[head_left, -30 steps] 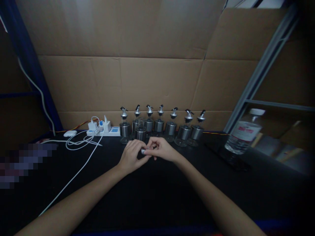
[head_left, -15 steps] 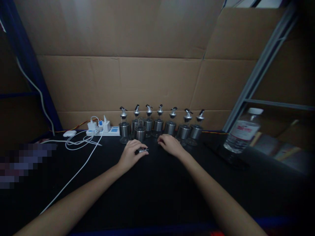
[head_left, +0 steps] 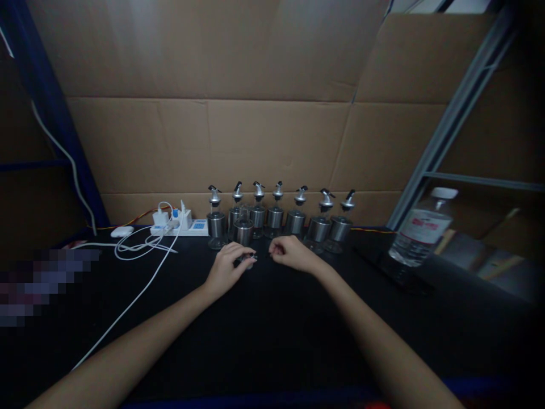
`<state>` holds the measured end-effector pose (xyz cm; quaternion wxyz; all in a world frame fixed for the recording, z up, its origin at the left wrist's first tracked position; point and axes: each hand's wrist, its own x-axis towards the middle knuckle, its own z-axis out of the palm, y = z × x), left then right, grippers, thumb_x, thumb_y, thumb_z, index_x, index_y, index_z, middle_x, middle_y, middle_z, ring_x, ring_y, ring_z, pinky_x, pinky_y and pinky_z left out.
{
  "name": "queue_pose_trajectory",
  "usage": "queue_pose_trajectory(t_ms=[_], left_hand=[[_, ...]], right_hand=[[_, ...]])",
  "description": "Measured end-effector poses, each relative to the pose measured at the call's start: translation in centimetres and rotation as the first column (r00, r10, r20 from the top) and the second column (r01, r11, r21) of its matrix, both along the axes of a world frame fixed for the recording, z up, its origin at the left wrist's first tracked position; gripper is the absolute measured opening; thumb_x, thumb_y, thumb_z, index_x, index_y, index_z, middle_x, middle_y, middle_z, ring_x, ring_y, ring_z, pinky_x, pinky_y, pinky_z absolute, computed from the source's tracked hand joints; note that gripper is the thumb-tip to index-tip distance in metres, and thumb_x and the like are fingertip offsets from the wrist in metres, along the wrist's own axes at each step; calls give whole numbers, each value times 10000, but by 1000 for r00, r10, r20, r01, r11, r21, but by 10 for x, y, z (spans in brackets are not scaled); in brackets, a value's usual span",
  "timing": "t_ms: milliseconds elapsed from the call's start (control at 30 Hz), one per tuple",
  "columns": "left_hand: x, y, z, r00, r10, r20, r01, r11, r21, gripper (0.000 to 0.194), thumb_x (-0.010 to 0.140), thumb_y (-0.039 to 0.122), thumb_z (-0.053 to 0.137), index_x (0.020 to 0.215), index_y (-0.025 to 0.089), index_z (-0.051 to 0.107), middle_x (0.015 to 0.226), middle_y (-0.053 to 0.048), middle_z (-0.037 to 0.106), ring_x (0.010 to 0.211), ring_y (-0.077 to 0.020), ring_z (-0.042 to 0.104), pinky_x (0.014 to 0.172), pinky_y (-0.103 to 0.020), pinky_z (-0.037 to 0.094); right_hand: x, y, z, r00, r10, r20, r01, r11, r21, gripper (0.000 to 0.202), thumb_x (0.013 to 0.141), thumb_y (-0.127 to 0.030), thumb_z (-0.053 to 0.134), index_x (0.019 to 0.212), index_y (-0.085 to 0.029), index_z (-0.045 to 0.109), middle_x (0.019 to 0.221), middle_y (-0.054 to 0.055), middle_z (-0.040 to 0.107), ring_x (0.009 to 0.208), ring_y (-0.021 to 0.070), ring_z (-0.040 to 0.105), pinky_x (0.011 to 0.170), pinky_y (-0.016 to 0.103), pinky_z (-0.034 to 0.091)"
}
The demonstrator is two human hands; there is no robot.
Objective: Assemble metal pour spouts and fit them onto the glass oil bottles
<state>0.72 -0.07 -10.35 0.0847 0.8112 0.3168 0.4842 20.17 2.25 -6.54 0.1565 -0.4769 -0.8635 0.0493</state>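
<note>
My left hand point(head_left: 226, 267) is closed around a small silver pourer spout point(head_left: 251, 258), most of it hidden by the thumb and fingers. A short gap to the right, my right hand point(head_left: 292, 253) has its fingers curled into a pinch. Something small and dark may show at those fingertips, but I cannot make it out. Just behind my left hand stands an oil bottle point(head_left: 243, 232) with a steel sleeve and no spout on its neck. Several matching oil bottles point(head_left: 275, 217) with silver spouts and black levers stand in a row behind it.
On the left lie a white power strip point(head_left: 198, 227), plugs and a looping white cable point(head_left: 149, 278). A large water bottle point(head_left: 421, 230) stands on the right beside a flat dark object point(head_left: 402, 275). Cardboard point(head_left: 272, 136) walls off the back of the black table point(head_left: 264, 341).
My right hand has shifted slightly left, its fingers curling in more tightly near the spout. My left hand keeps its hold, and the spout appears turned slightly.
</note>
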Motion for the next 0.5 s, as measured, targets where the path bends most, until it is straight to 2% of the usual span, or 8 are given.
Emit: queue_pose_trajectory(t_ms=[67,167,333,500], left_hand=[[0,1,-1,1000,10,20,-10,1000,-12,160,731,225,536,869,169,598,780,-34,604,755,-141,530,697,-280,417],[-1,3,-2,999,17,42,-16,1000,-19,164,725,229,544,866,166,599,776,-36,598,740,-140,531,680,-273,421],[-1,3,-2,998,34,58,-32,999,-26,173,714,253,556,850,155,593,749,-35,584,707,-134,525,649,-256,419],[-1,3,-3,995,63,78,-58,996,-67,198,715,253,552,885,153,572,737,-28,572,671,-122,518,633,-239,414]], right_hand=[[-7,-8,7,981,100,-167,-100,995,4,102,657,-138,465,727,-141,538,596,-7,540,548,83,500,526,178,382],[-18,-18,11,941,152,-301,-151,988,27,61,670,-158,460,712,-149,503,544,-29,488,503,71,467,490,173,368],[-26,-19,7,915,132,-380,-137,990,13,42,681,-185,489,710,-155,487,528,-37,482,489,68,480,481,172,381],[-27,-18,4,864,95,-495,-186,973,-138,153,694,-285,523,753,-157,464,482,-50,481,418,81,501,394,175,401]])
